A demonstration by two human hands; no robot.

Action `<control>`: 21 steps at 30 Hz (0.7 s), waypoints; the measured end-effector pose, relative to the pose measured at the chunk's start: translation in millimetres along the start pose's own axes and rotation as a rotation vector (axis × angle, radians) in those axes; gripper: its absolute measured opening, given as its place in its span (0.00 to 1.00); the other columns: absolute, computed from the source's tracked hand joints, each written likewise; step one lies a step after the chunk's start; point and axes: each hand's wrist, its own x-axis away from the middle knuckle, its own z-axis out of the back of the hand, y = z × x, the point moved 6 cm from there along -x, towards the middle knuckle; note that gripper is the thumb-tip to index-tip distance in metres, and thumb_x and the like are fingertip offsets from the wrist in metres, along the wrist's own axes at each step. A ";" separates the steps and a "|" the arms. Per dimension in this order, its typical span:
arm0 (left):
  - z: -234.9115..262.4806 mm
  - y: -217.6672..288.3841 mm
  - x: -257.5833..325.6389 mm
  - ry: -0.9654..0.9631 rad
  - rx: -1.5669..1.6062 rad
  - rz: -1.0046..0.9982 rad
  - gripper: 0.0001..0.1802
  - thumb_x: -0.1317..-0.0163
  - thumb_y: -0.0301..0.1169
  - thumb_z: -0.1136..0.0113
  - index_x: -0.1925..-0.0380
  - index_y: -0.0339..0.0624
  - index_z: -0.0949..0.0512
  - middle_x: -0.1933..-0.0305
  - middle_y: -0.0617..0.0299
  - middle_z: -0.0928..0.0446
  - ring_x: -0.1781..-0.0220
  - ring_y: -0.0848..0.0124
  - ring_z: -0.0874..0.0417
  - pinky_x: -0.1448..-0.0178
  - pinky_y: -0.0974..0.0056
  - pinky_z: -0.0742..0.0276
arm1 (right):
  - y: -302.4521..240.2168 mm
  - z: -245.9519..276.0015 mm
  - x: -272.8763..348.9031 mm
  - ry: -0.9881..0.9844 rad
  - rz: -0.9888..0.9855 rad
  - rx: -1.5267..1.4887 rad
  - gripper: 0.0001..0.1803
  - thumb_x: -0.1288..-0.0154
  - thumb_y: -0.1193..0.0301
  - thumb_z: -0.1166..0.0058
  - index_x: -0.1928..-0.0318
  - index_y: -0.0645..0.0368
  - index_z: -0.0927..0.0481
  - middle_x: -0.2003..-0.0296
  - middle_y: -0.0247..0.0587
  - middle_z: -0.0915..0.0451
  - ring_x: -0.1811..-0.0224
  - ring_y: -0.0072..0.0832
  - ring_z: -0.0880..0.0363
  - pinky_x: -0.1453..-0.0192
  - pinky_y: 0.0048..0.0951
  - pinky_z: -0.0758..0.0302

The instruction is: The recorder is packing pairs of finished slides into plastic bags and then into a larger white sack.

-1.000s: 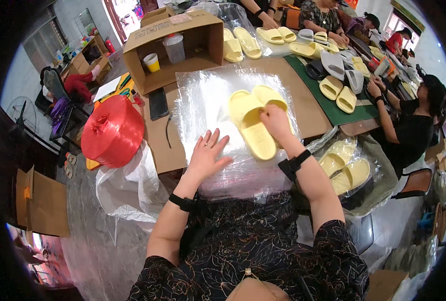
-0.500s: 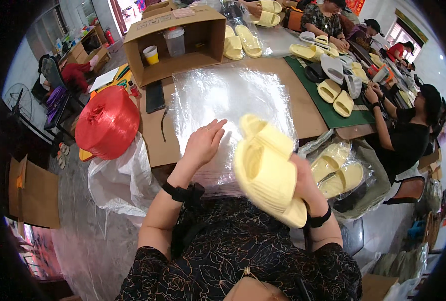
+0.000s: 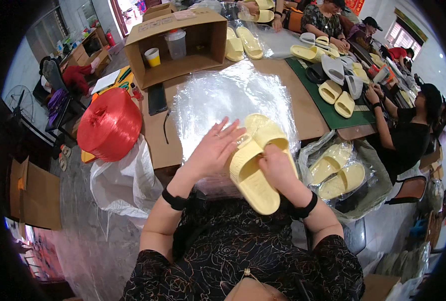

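A pair of pale yellow ribbed slippers is held over the near edge of the stack of clear plastic bags. My right hand has its fingers curled in at the straps and grips the pair; its fingertips are hidden. Against the left side of the slippers lies my left hand, fingers stretched and apart; whether it bears any weight cannot be told. The slippers sit toe to heel, partly overlapping, with one open footbed facing up.
A sack at right holds bagged yellow slippers. A red twine roll stands left, beside a phone. Behind the bags is an open cardboard box with cups. More slippers lie on a green mat; co-workers sit beyond.
The slippers have been turned, so an open footbed now faces up, and sit lower over the bags. My left hand has moved right to meet them; my right hand has shifted inward.
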 end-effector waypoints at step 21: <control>9.6 -14.9 10.5 0.017 -0.055 -0.053 0.24 0.27 0.36 0.55 0.33 0.48 0.31 0.23 0.57 0.40 0.21 0.50 0.47 0.20 0.48 0.53 | 54.3 -86.9 -173.8 0.405 -0.167 -0.008 0.25 0.35 0.63 0.44 0.46 0.69 0.30 0.55 0.63 0.26 0.53 0.58 0.25 0.48 0.51 0.27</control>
